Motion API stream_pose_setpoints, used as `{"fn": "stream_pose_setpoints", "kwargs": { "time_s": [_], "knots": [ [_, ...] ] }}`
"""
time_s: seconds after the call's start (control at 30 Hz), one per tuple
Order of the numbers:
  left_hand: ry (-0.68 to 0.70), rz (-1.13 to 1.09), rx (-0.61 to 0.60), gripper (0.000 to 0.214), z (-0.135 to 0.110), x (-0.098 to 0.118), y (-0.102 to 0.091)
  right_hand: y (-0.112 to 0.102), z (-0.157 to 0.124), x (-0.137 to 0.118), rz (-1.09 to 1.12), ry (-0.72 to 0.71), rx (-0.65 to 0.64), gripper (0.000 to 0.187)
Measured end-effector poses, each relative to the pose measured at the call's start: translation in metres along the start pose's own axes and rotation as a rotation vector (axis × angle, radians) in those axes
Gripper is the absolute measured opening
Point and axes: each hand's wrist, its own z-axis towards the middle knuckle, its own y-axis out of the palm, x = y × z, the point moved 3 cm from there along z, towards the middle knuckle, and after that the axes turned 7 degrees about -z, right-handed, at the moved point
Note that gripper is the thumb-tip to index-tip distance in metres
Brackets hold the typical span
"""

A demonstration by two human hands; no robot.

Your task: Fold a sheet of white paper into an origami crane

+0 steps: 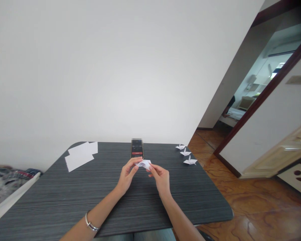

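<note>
Both my hands are raised over the middle of a dark striped table (65, 197), pinching a small folded piece of white paper (143, 164) between them. My left hand (127, 175) grips the paper's left side with closed fingertips. On the paper's right side, my right hand (161, 178) pinches it the same way. A silver bracelet sits on my left wrist. Just behind the paper a phone (136, 149) stands upright with its screen lit.
Loose white paper sheets (80, 154) lie at the table's far left. Three folded paper cranes (185, 153) line the far right edge. A white wall rises behind the table. Wooden floor and an open doorway are to the right.
</note>
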Motion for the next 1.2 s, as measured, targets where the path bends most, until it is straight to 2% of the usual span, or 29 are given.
{"fn": "stream_pose_setpoints", "kwargs": {
  "time_s": [0.33,0.87,1.07,1.2],
  "knots": [
    [-0.114,-0.095,0.036,0.04,0.003,-0.013,-0.004,0.0,0.0,-0.002,-0.014,0.009,-0.007,0.028],
    [-0.121,-0.171,-0.077,0.049,0.003,-0.018,0.003,0.001,0.0,-0.004,0.006,0.017,-0.026,0.026],
    [-0.295,-0.306,-0.21,0.066,0.0,-0.02,0.01,0.001,-0.001,-0.004,-0.02,0.01,-0.049,0.026],
    [-0.337,-0.34,-0.201,0.064,-0.001,-0.018,0.011,0.003,-0.002,-0.003,-0.019,0.003,-0.07,0.024]
  ]
}}
